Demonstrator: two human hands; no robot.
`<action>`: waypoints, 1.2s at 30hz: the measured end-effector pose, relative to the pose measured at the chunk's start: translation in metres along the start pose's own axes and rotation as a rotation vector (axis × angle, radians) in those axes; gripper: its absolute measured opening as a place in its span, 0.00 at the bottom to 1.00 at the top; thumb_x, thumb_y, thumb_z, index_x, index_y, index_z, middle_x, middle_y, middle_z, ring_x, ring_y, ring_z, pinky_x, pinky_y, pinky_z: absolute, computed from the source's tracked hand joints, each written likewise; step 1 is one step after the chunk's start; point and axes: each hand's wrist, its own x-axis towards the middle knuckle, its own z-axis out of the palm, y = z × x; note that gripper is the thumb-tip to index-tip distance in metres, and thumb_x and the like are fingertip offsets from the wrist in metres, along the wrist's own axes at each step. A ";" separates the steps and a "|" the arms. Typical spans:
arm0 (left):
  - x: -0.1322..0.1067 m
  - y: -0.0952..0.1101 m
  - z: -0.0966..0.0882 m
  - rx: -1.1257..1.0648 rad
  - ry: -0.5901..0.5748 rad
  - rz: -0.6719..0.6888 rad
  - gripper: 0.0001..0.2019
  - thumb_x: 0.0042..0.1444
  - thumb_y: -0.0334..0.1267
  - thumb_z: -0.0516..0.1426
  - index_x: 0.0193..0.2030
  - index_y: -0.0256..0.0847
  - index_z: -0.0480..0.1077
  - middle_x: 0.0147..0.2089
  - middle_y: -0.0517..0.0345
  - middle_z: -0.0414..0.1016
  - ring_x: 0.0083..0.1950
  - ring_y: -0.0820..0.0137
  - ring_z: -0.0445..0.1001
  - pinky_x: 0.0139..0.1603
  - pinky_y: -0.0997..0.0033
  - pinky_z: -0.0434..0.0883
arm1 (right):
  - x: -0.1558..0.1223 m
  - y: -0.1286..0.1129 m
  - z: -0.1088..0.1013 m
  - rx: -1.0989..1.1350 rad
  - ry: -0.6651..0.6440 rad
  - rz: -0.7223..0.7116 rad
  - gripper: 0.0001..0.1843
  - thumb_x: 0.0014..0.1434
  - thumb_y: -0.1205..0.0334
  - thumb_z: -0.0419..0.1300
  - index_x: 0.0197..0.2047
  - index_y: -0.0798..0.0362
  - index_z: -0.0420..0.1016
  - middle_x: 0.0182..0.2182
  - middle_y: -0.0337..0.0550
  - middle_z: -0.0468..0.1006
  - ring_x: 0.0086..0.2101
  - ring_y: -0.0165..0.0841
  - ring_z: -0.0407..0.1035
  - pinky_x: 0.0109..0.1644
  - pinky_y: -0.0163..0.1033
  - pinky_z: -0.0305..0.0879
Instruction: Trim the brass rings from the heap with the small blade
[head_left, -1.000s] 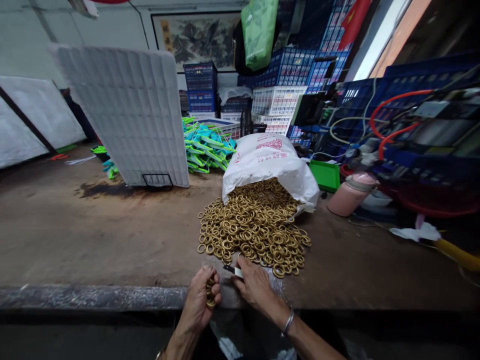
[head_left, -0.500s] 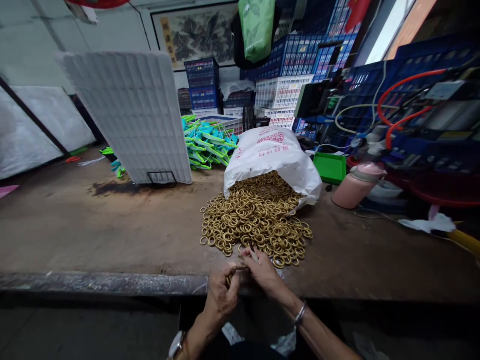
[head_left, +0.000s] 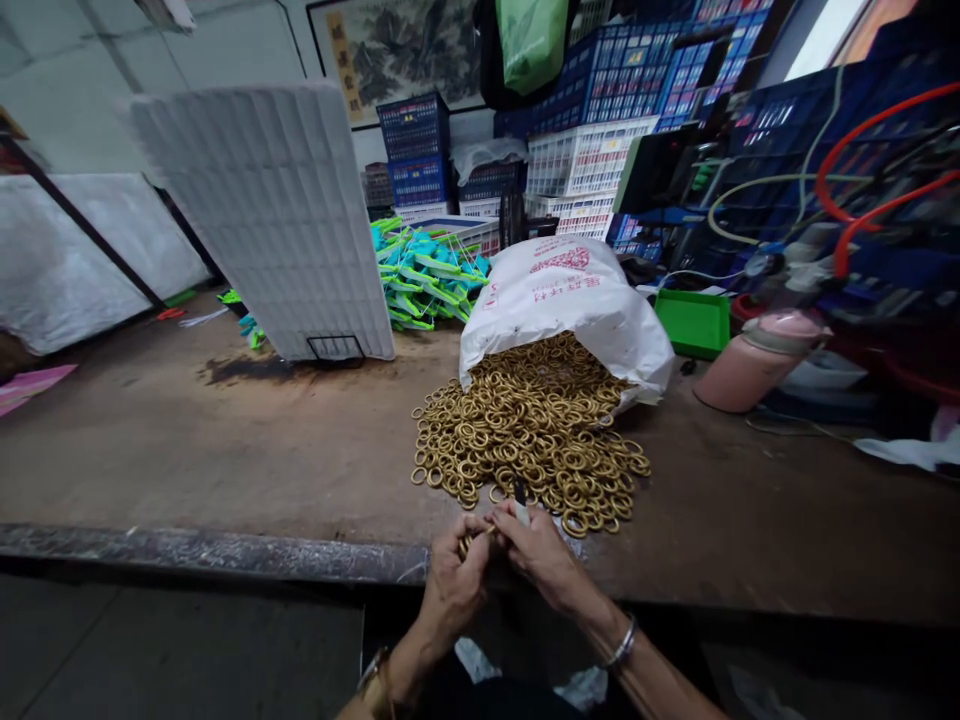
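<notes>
My left hand (head_left: 453, 578) is closed around a few gold-coloured rings (head_left: 466, 545), their edges showing between thumb and fingers. Close against it, my right hand (head_left: 541, 556) grips a small flat tool (head_left: 520, 498) with a dark end and a pale part; its exact kind is unclear. The fingertips of both hands meet at a ring, over the table's front edge. Just beyond them spreads a heap of gold-coloured rings (head_left: 525, 430), spilling from the mouth of a white sack (head_left: 570, 290) with red print that lies on its side.
A tall white padded panel (head_left: 270, 220) stands left of the sack, in a black wire stand. Behind are green and turquoise plastic pieces (head_left: 431, 275). A green tray (head_left: 691, 322) and a pink bottle (head_left: 761, 360) stand at right. Stacked crates (head_left: 592, 155) fill the back.
My hands have come closer together, with the left hand's fingers now nearer the right fingertips. The head view has shifted a little, so the table's objects appear further right.
</notes>
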 end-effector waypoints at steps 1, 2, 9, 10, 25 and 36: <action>0.001 0.000 0.001 -0.042 -0.004 -0.069 0.06 0.47 0.38 0.56 0.24 0.39 0.65 0.15 0.67 0.60 0.16 0.79 0.56 0.17 0.80 0.58 | 0.001 0.001 -0.001 -0.031 0.011 -0.031 0.12 0.46 0.53 0.54 0.22 0.52 0.59 0.14 0.28 0.56 0.15 0.21 0.47 0.18 0.29 0.44; 0.001 0.000 0.002 -0.083 -0.010 -0.132 0.07 0.47 0.40 0.55 0.25 0.40 0.63 0.14 0.69 0.57 0.14 0.80 0.53 0.15 0.81 0.55 | 0.003 0.003 -0.002 -0.070 0.027 -0.058 0.12 0.46 0.53 0.54 0.21 0.53 0.59 0.14 0.28 0.56 0.16 0.21 0.49 0.20 0.29 0.47; 0.000 -0.004 0.006 -0.203 -0.066 -0.340 0.13 0.45 0.46 0.56 0.26 0.40 0.61 0.17 0.69 0.60 0.12 0.83 0.52 0.11 0.83 0.54 | 0.001 -0.003 -0.008 -0.363 0.092 -0.205 0.10 0.46 0.56 0.53 0.21 0.53 0.63 0.16 0.33 0.64 0.22 0.26 0.57 0.28 0.31 0.54; 0.000 -0.004 0.006 -0.207 -0.066 -0.341 0.13 0.45 0.46 0.56 0.26 0.39 0.61 0.18 0.68 0.61 0.12 0.84 0.53 0.12 0.83 0.55 | 0.001 -0.004 -0.008 -0.376 0.089 -0.215 0.11 0.46 0.55 0.53 0.21 0.53 0.63 0.17 0.33 0.64 0.22 0.26 0.58 0.28 0.31 0.55; -0.007 0.001 0.010 -0.326 -0.082 -0.291 0.15 0.46 0.48 0.57 0.27 0.39 0.59 0.21 0.68 0.61 0.14 0.84 0.53 0.12 0.84 0.56 | -0.011 0.007 -0.024 -0.858 0.056 -0.389 0.09 0.49 0.67 0.45 0.27 0.52 0.65 0.21 0.37 0.69 0.24 0.29 0.62 0.29 0.32 0.52; -0.008 -0.002 0.014 -0.228 -0.040 -0.262 0.16 0.45 0.49 0.57 0.26 0.40 0.57 0.16 0.71 0.58 0.12 0.84 0.51 0.11 0.84 0.55 | -0.022 0.003 -0.018 -1.256 0.062 -0.333 0.15 0.45 0.75 0.46 0.35 0.52 0.67 0.26 0.41 0.74 0.26 0.31 0.67 0.27 0.33 0.47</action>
